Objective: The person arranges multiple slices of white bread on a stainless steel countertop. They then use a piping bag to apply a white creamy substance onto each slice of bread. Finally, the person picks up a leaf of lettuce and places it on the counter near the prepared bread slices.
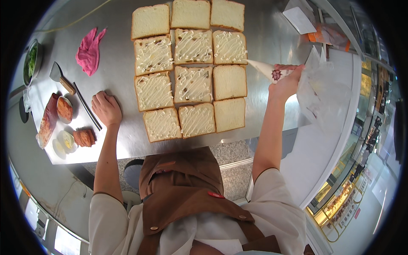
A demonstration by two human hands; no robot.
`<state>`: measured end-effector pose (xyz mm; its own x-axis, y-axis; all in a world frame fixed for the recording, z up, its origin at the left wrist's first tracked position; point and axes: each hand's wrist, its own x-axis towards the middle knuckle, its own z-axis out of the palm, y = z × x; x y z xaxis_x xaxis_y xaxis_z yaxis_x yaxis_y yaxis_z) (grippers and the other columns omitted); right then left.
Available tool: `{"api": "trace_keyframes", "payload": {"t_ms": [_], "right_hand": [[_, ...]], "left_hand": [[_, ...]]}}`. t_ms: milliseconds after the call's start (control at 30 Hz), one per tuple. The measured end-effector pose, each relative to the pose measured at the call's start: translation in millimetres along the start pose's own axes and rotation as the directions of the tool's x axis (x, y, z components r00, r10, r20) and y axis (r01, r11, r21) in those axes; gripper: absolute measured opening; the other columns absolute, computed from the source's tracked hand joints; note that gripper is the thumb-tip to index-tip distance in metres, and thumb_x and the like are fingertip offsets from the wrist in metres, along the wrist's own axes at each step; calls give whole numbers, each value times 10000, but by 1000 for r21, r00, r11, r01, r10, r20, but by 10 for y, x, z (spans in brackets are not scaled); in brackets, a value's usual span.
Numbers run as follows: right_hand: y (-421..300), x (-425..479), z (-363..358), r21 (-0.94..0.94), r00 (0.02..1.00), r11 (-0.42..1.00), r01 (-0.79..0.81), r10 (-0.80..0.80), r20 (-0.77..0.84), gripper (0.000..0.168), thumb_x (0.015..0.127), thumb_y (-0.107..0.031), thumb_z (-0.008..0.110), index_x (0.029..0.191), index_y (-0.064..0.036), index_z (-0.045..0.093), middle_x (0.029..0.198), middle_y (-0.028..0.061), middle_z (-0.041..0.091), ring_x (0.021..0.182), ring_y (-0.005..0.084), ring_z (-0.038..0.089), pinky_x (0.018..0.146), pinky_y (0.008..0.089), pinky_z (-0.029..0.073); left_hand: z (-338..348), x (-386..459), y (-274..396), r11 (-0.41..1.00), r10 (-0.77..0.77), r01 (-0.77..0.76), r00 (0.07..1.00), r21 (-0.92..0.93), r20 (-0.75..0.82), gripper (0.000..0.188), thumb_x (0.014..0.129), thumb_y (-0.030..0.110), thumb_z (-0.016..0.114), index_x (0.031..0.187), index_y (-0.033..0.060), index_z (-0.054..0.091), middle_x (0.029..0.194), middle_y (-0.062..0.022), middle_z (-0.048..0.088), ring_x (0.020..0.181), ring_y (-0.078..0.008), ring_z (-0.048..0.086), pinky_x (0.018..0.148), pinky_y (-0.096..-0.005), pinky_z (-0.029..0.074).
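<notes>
My right hand (286, 82) grips a piping bag (266, 70) at the right of the bread. Its tip touches or hovers at the right edge of a bread slice (229, 47) striped with white cream. Sliced bread lies in rows of three on a steel table. Zigzag cream covers several slices, among them a fruit-studded one (193, 84). The far row (150, 21) is bare, as are two slices in the right column, the upper (230, 82) and the nearest (229, 114). Loosely curled, my left hand (106, 109) rests on the table left of the bread, holding nothing.
On the left lie a pink cloth (90, 52), a wooden-handled scraper (62, 78), a dark slim bar (86, 106), a long reddish-brown food piece (48, 120) and paper-cupped food (65, 109). Greens fill a bowl (38, 65). Clear plastic bags (322, 91) lie at the right.
</notes>
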<state>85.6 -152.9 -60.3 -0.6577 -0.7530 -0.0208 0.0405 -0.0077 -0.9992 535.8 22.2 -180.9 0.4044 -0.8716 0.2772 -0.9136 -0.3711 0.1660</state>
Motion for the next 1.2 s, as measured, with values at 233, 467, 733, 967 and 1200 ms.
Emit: {"api": "trace_keyframes", "payload": {"t_ms": [233,467,733,967,1200], "right_hand": [[-160,-6,-223,269,989,963,31,-68,130,498,1066,-418,360,719,-77,467,640,87,502,643,252,543,832,479,513],[66,-505,-207,165,917,961,-222,149,370,547,1054,-453,391,657,-81,445,565,62,458,580,221,510,763,430,500],[-43,-614,69,152,984,977,-152,134,119,488,1045,-351,455,641,-82,415,554,57,437,535,210,485,701,424,496],[31,-739,-231,173,945,960,-220,166,282,493,1046,-344,458,632,-81,411,559,69,450,535,222,478,704,436,497],[-137,-511,-114,89,998,994,-65,64,19,503,1047,-354,458,629,-78,407,548,67,444,540,224,493,716,427,508]], "left_hand": [[8,-11,-4,1000,-24,24,999,3,29,118,863,127,515,961,63,526,944,-124,541,944,-340,518,860,-462,387],[33,-12,-27,1000,-27,27,999,-3,23,124,855,126,520,964,66,524,945,-120,541,948,-335,518,868,-457,385],[40,-16,-47,1000,4,-4,1000,-20,5,120,852,126,533,959,71,524,942,-118,541,950,-334,520,862,-455,385],[39,-28,-36,1000,-4,4,1000,6,4,115,853,128,534,954,73,525,934,-115,543,947,-335,523,854,-458,388],[56,-22,-54,1000,4,-4,1000,17,3,111,854,132,524,947,72,527,930,-112,543,944,-334,523,847,-461,391]]}}
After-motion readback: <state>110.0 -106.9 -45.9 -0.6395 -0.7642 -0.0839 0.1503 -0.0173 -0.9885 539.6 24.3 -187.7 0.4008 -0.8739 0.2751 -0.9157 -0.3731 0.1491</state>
